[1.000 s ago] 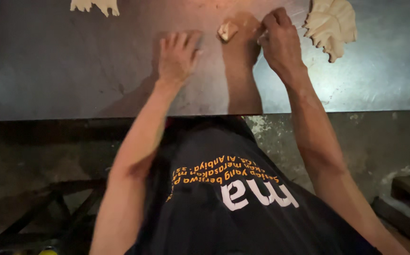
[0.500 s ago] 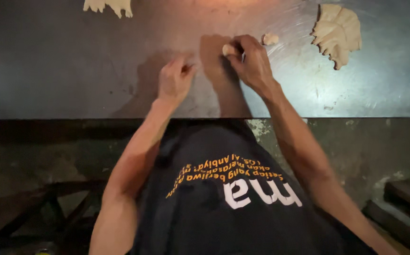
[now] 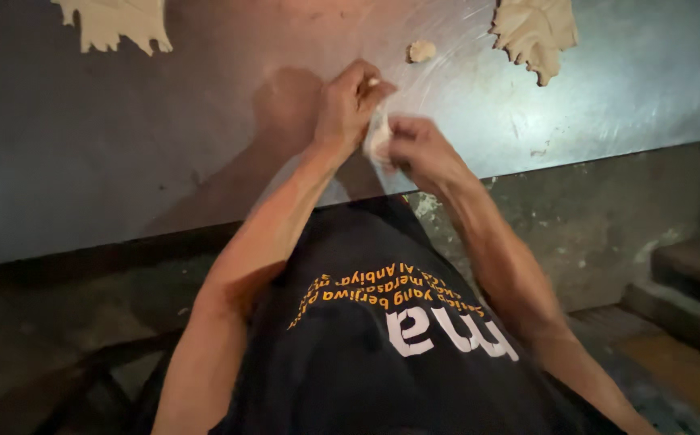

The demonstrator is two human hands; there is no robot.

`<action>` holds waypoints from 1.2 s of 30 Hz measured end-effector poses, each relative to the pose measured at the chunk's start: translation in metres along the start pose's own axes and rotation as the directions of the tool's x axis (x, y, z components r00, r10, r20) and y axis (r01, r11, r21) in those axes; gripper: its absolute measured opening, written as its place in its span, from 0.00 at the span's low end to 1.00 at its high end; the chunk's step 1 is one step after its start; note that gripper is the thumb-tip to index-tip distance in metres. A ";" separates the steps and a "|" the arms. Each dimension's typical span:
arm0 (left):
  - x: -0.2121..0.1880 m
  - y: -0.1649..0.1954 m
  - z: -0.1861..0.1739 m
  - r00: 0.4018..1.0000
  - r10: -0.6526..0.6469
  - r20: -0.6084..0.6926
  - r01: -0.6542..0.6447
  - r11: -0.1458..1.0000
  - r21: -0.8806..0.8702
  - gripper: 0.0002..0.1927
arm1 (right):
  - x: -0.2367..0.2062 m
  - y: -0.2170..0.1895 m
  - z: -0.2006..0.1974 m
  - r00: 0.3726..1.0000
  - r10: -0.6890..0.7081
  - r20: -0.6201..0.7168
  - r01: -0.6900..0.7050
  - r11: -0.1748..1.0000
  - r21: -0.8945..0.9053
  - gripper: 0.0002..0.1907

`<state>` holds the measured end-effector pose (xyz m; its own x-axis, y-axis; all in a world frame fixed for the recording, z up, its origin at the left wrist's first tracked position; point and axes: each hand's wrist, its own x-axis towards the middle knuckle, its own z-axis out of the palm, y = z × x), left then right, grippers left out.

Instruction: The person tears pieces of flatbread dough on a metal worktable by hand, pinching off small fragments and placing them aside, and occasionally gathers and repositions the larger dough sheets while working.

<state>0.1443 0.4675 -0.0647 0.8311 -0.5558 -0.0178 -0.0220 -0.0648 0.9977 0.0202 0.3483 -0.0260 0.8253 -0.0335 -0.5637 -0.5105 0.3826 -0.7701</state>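
A: What is held over the grey metal worktop (image 3: 124,161)?

B: A small pale piece of dough (image 3: 379,138) is held between both hands, just above the near part of the worktop, close to its front edge. The left hand (image 3: 348,106) is closed on the upper side of the piece, fingers curled down onto it. The right hand (image 3: 416,147) is closed on the lower side, with the fingertips pinched into the dough.

A: Are the two hands touching?

B: They are pressed close together around the dough; whether skin meets skin cannot be told.

A: What else is seen on the worktop?

B: A little beige lump of dough (image 3: 421,51) is left lying beyond the hands, well apart from them. A flat, ragged sheet of pale dough (image 3: 537,32) is spread at the far right, and another ragged pale sheet (image 3: 116,22) is seen at the far left. A dark shirt with orange and white lettering (image 3: 382,354) is worn below.
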 end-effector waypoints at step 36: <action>-0.079 -0.013 -0.145 0.949 0.274 0.156 -0.285 0.531 0.798 0.15 | 0.011 0.003 -0.100 0.587 -0.778 0.223 0.345 -0.009 -0.939 0.03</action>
<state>0.1596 0.6323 -0.0665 0.6958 -0.6747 0.2464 -0.6919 -0.5374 0.4822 0.0033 0.2564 -0.0644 0.9356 -0.1111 0.3350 0.0627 -0.8817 -0.4676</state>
